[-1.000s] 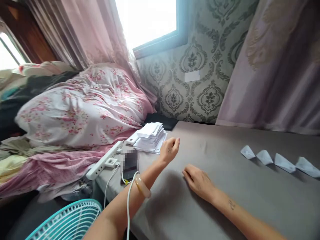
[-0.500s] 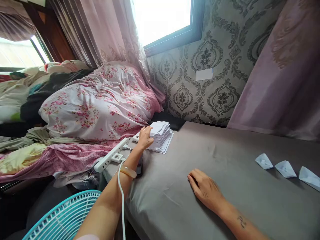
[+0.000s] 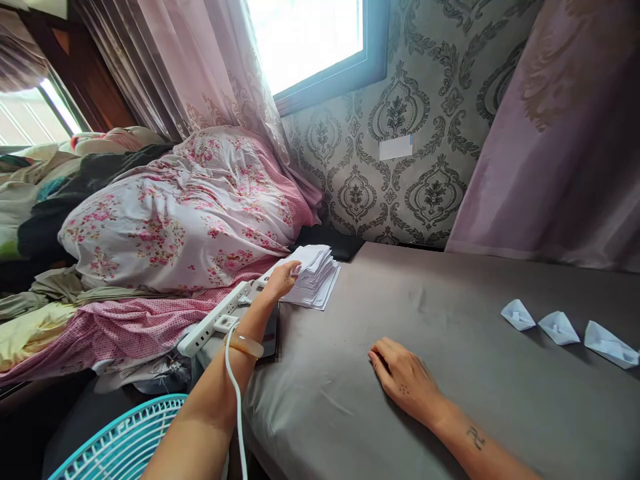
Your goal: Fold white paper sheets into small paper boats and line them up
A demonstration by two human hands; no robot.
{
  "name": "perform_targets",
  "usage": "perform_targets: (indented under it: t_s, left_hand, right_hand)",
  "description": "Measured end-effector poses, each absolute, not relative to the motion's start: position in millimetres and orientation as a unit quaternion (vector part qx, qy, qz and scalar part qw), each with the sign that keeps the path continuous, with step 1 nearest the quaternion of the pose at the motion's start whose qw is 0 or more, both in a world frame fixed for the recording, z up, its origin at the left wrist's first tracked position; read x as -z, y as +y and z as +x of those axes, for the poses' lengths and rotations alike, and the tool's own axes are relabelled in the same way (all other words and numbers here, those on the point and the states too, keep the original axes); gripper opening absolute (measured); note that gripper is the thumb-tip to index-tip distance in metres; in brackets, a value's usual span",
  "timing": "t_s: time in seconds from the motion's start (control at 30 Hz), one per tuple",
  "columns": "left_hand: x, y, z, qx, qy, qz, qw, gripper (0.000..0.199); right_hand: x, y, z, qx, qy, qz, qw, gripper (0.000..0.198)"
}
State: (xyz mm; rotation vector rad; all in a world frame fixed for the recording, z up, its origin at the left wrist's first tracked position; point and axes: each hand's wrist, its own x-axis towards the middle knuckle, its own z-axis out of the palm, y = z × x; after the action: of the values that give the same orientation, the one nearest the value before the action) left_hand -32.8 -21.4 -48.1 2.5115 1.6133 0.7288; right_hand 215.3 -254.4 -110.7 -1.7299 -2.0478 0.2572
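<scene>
At the stack of white paper (image 3: pixel 315 287), my left hand (image 3: pixel 283 279) has its thumb over the top and its fingers closed on a sheet of paper (image 3: pixel 307 257) at the near left side. Most of those fingers are hidden behind the hand. My right hand (image 3: pixel 403 373) rests palm down on the grey cover (image 3: pixel 425 313), holding nothing, its fingers loosely bent with the thumb a little apart. Three folded paper boats (image 3: pixel 559 328) stand in a row on the cover to the right.
A white power strip (image 3: pixel 215 320) with plugs lies left of my forearm. A white cable (image 3: pixel 234 393) crosses that arm, and a dark phone (image 3: pixel 270 333) is partly under it. Below left is a blue fan grille (image 3: pixel 125 440). Floral bedding (image 3: pixel 190 220) is heaped behind.
My left hand has drawn slightly back, and its fingers have gone from spread over the stack to closed at the top paper. My right hand stays in place; the view has shifted slightly.
</scene>
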Motion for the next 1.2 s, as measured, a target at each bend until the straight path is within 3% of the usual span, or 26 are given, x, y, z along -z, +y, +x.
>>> perform_targets:
  t_s: [0.33,0.53,0.67,0.8,0.87,0.93,1.07,1.2]
  left_hand:
    - [45.5,-20.7,-36.2,-0.238,0.521,0.818,0.043,0.045]
    - [47.7,-20.2,-31.6,-0.273,0.518,0.81,0.029,0.033]
    - [44.8,-26.2,-25.0,-0.353,0.535,0.767,-0.023,0.037]
    - [27.8,-47.6,1.2,-0.585,0.451,0.671,-0.067,0.037]
    - [19.4,-65.9,25.5,-0.673,0.386,0.631,0.012,0.03]
    - [17.1,-87.4,54.0,-0.701,0.34,0.601,0.178,0.027]
    - [39.5,-128.2,107.1,-0.566,0.332,0.524,0.543,0.039]
    - [80.7,-154.4,141.2,-0.452,0.361,0.517,0.631,0.04]
  right_hand:
    - [111.2,-253.2,215.7,-0.089,-0.741,-0.625,0.228,0.026]
    - [109.0,-255.0,215.9,-0.092,-0.736,-0.631,0.226,0.027]
    - [110.4,-255.7,215.9,-0.08,-0.739,-0.629,0.228,0.027]
    - [112.9,-255.1,213.5,-0.088,-0.732,-0.625,0.257,0.027]
    - [113.6,-252.0,214.7,-0.108,-0.705,-0.632,0.305,0.027]
    - [112.9,-246.4,222.2,-0.134,-0.646,-0.647,0.384,0.024]
    - [105.3,-236.1,262.9,-0.23,-0.424,-0.664,0.571,0.021]
    - [95.9,-237.0,313.3,-0.295,-0.243,-0.644,0.663,0.019]
